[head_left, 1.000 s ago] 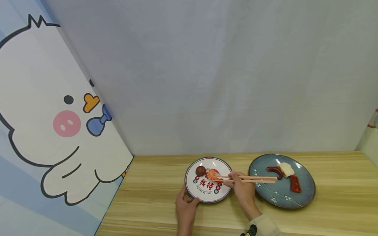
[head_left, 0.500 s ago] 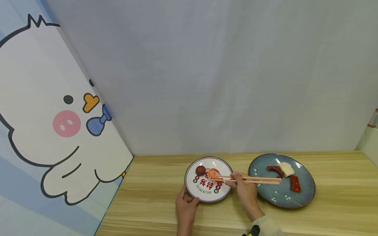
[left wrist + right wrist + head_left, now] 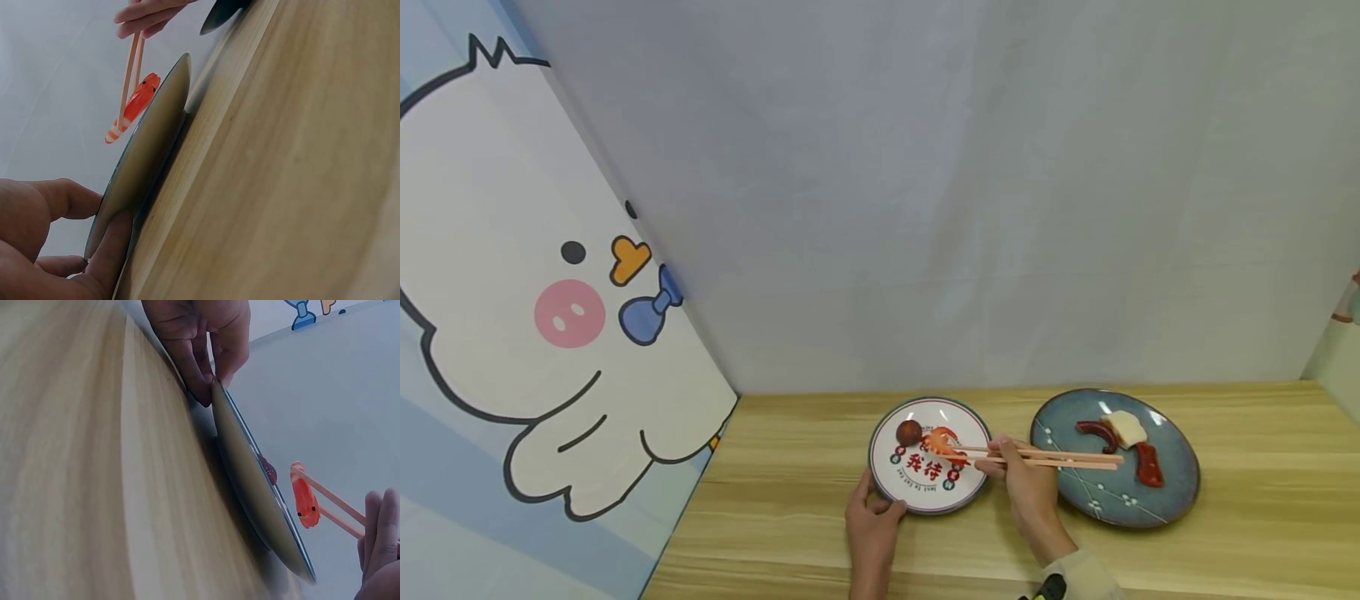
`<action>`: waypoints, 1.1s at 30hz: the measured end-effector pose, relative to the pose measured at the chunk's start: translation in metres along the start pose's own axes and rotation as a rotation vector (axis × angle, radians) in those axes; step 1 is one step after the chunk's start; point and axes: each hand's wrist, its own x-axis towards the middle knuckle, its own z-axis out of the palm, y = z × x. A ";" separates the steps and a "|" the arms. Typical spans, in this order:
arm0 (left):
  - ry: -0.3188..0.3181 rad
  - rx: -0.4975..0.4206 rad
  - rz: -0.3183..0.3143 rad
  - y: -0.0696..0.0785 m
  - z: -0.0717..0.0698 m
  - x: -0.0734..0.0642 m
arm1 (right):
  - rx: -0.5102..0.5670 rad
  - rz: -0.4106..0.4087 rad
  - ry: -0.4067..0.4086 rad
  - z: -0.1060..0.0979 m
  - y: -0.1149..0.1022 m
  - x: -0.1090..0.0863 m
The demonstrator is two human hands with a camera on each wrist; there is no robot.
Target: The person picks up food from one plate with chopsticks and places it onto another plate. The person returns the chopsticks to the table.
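Note:
My left hand (image 3: 872, 529) grips the near-left rim of a small white plate (image 3: 891, 482) with red lettering. In the left wrist view its thumb and fingers pinch the plate's edge (image 3: 156, 134). My right hand (image 3: 1032, 490), just right of that plate, holds a pair of pale wooden chopsticks (image 3: 1067, 458). Their tips reach over the plate to an orange-red shrimp (image 3: 938, 442) with striped markings. Seen side-on in the right wrist view, the shrimp (image 3: 305, 495) is between the chopstick tips, a little above the plate. A round brown ball of food (image 3: 909, 432) lies on the plate beside it.
To the right stands a larger blue-grey oval plate (image 3: 1078, 492) with a white piece (image 3: 1125, 429), a dark curved piece (image 3: 1099, 434) and a red strip (image 3: 1148, 465). Behind the wooden table (image 3: 790, 500) hangs a pale cloth (image 3: 925, 208); a cartoon-printed panel (image 3: 490, 208) is at left.
My right hand has shifted slightly right, and the chopsticks' rear ends stick out farther to the right. The shrimp, the small plate and my left hand stay nearly in place.

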 end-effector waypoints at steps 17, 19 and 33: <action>0.001 0.014 0.016 -0.001 -0.001 0.000 | 0.025 0.009 0.004 -0.007 -0.005 0.000; 0.000 0.013 0.020 -0.001 -0.001 0.000 | 0.023 0.006 0.003 -0.008 -0.006 0.000; 0.003 -0.006 0.038 -0.002 0.001 0.000 | 0.064 -0.010 0.000 -0.013 -0.011 -0.002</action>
